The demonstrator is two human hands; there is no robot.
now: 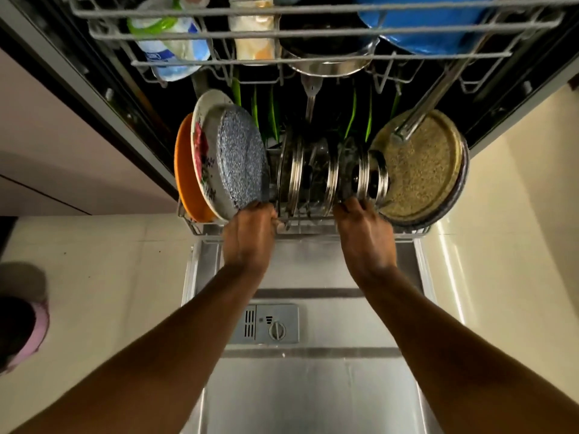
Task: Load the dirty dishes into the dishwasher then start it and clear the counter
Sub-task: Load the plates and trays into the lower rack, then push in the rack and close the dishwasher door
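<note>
The dishwasher stands open with its door (307,386) folded down flat below me. My left hand (249,233) and my right hand (363,233) both grip the front rail of the lower rack (308,219). That rack holds an orange plate (185,170), a floral plate (202,145), a speckled grey pan (241,158), several glass lids with steel rims (316,173) and a large pan with a speckled base (419,170). The upper rack (282,32) carries a plastic container (169,42), a cup (253,29), a steel pot (329,57) and a blue bowl (432,23).
The detergent dispenser (269,324) sits in the middle of the door's inner face. Cream floor tiles (103,252) lie on both sides. A pink-rimmed object (23,327) stands on the floor at the far left. Cabinet fronts (62,158) flank the dishwasher's left side.
</note>
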